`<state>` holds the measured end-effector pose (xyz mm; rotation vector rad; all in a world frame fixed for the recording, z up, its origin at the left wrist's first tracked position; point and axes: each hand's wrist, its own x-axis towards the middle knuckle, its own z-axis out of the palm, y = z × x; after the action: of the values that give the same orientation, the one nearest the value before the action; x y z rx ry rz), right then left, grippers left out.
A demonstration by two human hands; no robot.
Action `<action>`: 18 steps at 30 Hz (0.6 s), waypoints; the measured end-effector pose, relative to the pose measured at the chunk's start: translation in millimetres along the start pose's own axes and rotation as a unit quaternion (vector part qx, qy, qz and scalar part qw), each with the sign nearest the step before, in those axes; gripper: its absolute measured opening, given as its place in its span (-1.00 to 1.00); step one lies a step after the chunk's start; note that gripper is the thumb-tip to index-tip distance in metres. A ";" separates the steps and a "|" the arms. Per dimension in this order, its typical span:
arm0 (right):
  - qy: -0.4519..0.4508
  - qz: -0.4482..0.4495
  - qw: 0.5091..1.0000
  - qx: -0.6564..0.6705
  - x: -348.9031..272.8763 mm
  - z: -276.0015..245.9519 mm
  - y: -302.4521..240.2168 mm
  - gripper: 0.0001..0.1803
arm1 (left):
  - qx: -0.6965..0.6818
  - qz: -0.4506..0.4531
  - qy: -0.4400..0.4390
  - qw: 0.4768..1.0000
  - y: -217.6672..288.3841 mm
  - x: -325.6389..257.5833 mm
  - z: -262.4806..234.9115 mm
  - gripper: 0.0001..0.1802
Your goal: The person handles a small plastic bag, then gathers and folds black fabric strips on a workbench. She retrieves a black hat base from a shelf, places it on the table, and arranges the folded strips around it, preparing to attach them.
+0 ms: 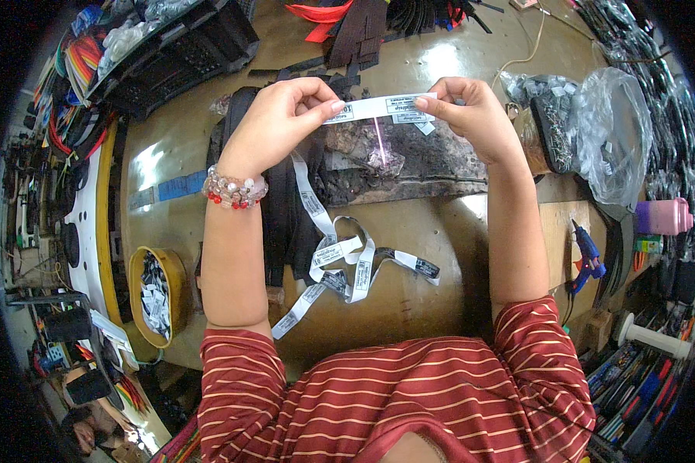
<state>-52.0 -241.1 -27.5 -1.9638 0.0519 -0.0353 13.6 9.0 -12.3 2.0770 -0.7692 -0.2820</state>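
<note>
A white printed label ribbon (367, 109) is stretched level between my two hands above the worktable. My left hand (292, 119) pinches one part of it between thumb and fingers. At the other end, my right hand (469, 112) grips the ribbon the same way. From below my left hand a long tail of the label ribbon (310, 197) hangs down and lies in loose curls on the table. Behind the taut stretch lies a dark, worn slab (432, 158), with a thin pink stick (379, 139) and crumpled clear plastic (386, 160) on it.
A yellow bin (179, 297) with cut labels stands at left, a black crate (177, 58) at the far left. Clear plastic bags (611, 127) and a black tray of small metal pieces (552, 127) lie at right, near a blue glue gun (588, 258). Black straps (359, 35) lie at the back.
</note>
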 end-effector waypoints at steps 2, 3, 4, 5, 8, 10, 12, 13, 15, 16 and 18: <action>-0.003 0.026 0.998 -0.055 2.3 -2.6 7.4 -0.70 | 0.028 -0.020 0.001 0.999 -1.5 -0.4 0.5 -0.77; 0.003 0.011 0.998 -0.067 2.8 -1.1 10.0 -0.72 | 0.040 -0.019 0.006 0.999 -1.8 -0.6 1.8 -0.78; 0.009 -0.004 0.997 -0.080 3.0 1.5 11.6 -0.73 | 0.055 -0.024 0.002 0.998 -1.8 -0.6 3.9 -0.78; 0.013 -0.031 0.995 -0.094 3.0 5.7 12.2 -0.75 | 0.068 -0.016 0.006 0.998 -1.8 -0.6 5.2 -0.79; 0.085 -0.063 0.957 -0.270 1.0 15.4 7.8 -0.73 | 0.073 -0.001 0.021 0.997 -2.1 -0.3 5.5 -0.77; 0.160 -0.086 0.926 -0.330 -1.3 19.5 2.6 -0.68 | 0.031 -0.019 0.023 0.999 -2.4 -0.2 3.6 -0.77; 0.097 -0.078 0.979 -0.160 -3.5 22.9 -1.3 -0.68 | -0.027 -0.002 0.010 1.000 -2.6 -0.3 3.4 -0.77; 0.066 -0.087 0.992 -0.071 -3.3 25.7 -2.2 -0.68 | -0.055 -0.003 0.002 0.999 -2.5 -0.2 4.4 -0.77; 0.002 0.000 1.000 0.026 -4.4 31.7 -0.9 -0.68 | -0.044 -0.003 0.006 0.999 -1.7 -0.3 9.8 -0.78; 0.020 -0.024 0.999 0.008 -4.5 35.7 0.9 -0.67 | -0.033 -0.002 0.005 0.999 -1.2 0.0 13.1 -0.78; 0.040 -0.058 0.998 0.001 -1.6 43.8 6.0 -0.69 | 0.001 0.011 0.018 1.000 0.5 1.3 18.4 -0.77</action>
<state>-51.5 -203.0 -49.9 -1.9603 -0.0096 -0.1887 5.9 -4.2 -22.7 2.0690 -0.7702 -0.2309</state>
